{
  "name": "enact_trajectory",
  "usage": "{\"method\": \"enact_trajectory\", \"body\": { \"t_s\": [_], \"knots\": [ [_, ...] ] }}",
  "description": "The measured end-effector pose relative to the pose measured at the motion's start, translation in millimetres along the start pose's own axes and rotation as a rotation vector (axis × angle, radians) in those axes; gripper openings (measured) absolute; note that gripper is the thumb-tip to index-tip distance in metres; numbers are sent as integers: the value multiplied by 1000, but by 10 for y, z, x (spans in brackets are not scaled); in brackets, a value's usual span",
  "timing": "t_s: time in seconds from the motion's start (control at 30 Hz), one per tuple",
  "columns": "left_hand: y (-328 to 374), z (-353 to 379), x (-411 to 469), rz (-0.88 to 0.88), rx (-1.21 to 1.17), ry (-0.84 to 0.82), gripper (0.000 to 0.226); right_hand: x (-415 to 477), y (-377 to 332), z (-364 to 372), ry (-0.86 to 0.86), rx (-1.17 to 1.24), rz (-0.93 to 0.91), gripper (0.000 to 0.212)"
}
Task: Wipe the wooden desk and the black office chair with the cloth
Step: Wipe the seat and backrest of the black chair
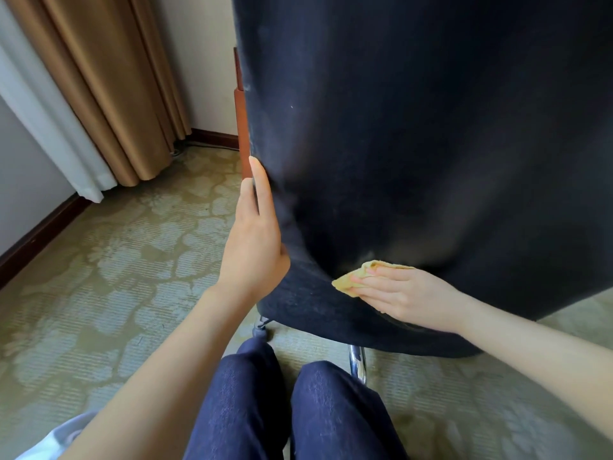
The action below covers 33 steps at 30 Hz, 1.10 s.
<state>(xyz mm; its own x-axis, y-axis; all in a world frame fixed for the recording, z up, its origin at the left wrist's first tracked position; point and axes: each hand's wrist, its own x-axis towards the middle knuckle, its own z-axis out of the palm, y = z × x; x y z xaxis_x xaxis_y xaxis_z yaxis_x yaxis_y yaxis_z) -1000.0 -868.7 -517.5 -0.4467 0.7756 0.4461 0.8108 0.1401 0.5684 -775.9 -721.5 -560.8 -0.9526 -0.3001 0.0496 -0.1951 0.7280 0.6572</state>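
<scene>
The black office chair fills the upper right, its fabric back turned to me, with faint dusty marks on it. My left hand grips the chair's left edge, thumb up and fingers wrapped behind it. My right hand lies flat with straight fingers on a folded yellow cloth, pressing it against the lower part of the chair's back. A strip of the wooden desk shows just behind the chair's left edge; the rest of it is hidden.
Patterned carpet covers the floor. Brown curtains and a white sheer hang at the left by a dark baseboard. The chair's chrome leg and a caster stand by my knees in blue jeans.
</scene>
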Motion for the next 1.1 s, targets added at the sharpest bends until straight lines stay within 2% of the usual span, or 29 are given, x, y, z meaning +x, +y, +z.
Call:
{"method": "enact_trajectory", "body": {
  "t_s": [0.13,0.2,0.27,0.37,0.67,0.83,0.93,1.1],
  "knots": [
    [-5,-13,-7,-12,-30,-16,112,-87,111,-236,-113,-52,-22,38],
    [-9,-24,-10,2,-70,-27,113,-42,201,-384,-111,-115,-4,37],
    [-20,-49,-11,12,-103,-53,115,47,316,-536,-38,-142,41,32],
    [-40,-95,-21,9,-97,-94,119,271,516,-806,75,-201,115,43],
    [-65,-156,2,45,-150,-142,114,1256,998,-1409,464,-415,298,30],
    [-116,-223,9,99,-193,-163,116,1672,991,-1322,614,-417,421,24],
    [-252,-262,61,153,-284,-174,111,1777,904,-1122,628,-397,423,24],
    [-568,-185,-45,9,-256,-240,109,1785,749,-758,588,-328,359,25]
  ]
}}
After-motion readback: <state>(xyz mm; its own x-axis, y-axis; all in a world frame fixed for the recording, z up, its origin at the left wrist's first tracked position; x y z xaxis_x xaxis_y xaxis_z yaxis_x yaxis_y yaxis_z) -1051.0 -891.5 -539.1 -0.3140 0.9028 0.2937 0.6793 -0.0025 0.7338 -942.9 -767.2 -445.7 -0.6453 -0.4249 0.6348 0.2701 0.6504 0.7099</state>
